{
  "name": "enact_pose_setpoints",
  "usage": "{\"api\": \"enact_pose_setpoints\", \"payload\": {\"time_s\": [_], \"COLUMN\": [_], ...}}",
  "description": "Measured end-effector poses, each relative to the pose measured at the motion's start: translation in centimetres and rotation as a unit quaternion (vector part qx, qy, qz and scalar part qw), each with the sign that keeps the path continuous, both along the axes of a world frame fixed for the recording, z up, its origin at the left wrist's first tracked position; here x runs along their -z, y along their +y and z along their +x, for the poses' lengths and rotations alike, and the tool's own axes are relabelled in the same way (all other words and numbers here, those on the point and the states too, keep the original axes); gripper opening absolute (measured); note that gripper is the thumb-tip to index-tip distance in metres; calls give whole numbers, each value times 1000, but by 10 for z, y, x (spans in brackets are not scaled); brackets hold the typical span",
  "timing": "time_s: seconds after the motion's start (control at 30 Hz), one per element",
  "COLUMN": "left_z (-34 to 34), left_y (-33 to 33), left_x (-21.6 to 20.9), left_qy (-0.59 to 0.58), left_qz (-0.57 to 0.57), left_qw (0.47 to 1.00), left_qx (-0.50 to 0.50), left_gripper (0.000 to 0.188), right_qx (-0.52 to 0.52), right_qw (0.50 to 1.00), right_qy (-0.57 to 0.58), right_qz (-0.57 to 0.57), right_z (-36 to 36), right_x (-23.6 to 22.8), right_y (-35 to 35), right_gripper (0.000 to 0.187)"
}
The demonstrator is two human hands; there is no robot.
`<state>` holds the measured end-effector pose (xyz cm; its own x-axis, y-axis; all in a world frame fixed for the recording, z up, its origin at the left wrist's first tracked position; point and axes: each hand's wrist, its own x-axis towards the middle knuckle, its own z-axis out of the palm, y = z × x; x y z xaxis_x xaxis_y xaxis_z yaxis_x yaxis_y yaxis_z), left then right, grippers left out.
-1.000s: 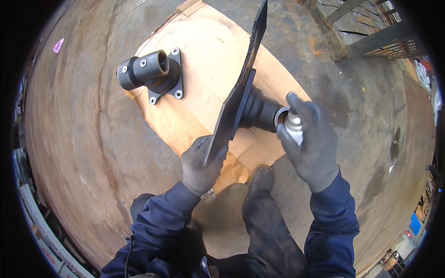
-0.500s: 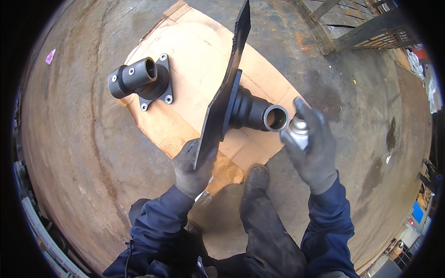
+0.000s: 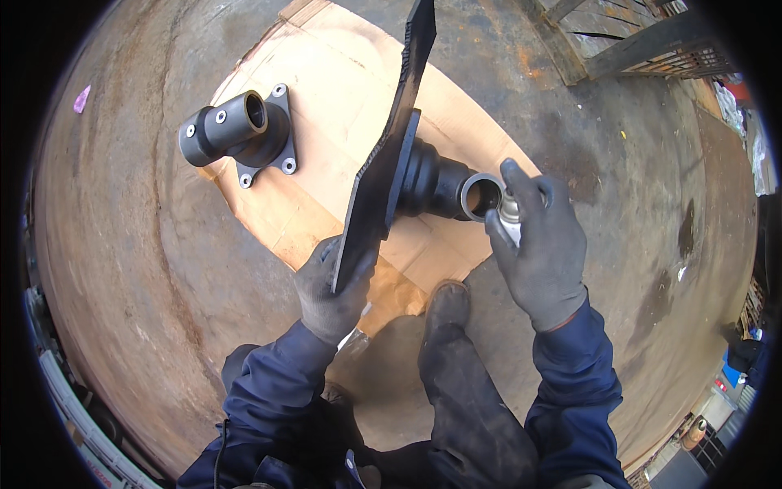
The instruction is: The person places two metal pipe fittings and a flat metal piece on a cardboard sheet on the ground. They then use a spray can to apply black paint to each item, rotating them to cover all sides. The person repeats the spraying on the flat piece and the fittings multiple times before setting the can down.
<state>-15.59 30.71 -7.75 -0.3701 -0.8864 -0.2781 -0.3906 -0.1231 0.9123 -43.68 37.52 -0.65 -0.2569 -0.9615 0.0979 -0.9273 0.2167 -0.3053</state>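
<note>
My gloved left hand (image 3: 332, 289) is closed on the lower end of a long dark flat sheet (image 3: 383, 171), held on edge. Right behind the sheet stands a black metal pipe fitting (image 3: 440, 181), its open round end turned to the right. My gloved right hand (image 3: 542, 257) wraps around a spray can (image 3: 510, 218), with the index finger over its top. The can is close beside the fitting's open end; whether they touch I cannot tell. A second black fitting (image 3: 244, 134) with a flanged base and bolt holes rests at the far left of the cardboard.
A flattened cardboard sheet (image 3: 322, 90) lies under the fittings on the stained floor (image 3: 106, 244). My boot (image 3: 448, 306) is near the cardboard's front edge. A wooden frame (image 3: 652, 49) stands at the far right, and a small pink scrap (image 3: 81, 99) lies at far left.
My right hand and the spray can have come left, nearer the fitting's open end. My left hand still grips the sheet. The whole view has shifted slightly.
</note>
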Motion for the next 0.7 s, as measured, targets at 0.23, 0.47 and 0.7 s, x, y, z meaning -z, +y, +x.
{"api": "enact_pose_setpoints", "payload": {"time_s": [0.23,0.47,0.7], "left_z": [-3,-2,-3], "left_y": [0,0,0], "left_x": [5,2,5], "left_qy": [26,1,6], "left_qz": [-72,-27,-40], "left_qw": [997,1000,999], "left_qx": [-6,-8,-12], "left_gripper": [24,23,24], "right_qx": [-24,-7,-65], "right_qw": [993,996,981], "right_qy": [-66,-87,-162], "right_qz": [92,2,81], "right_z": [23,18,51], "right_x": [-9,-1,21], "right_y": [19,21,40], "right_gripper": [64,66,65]}}
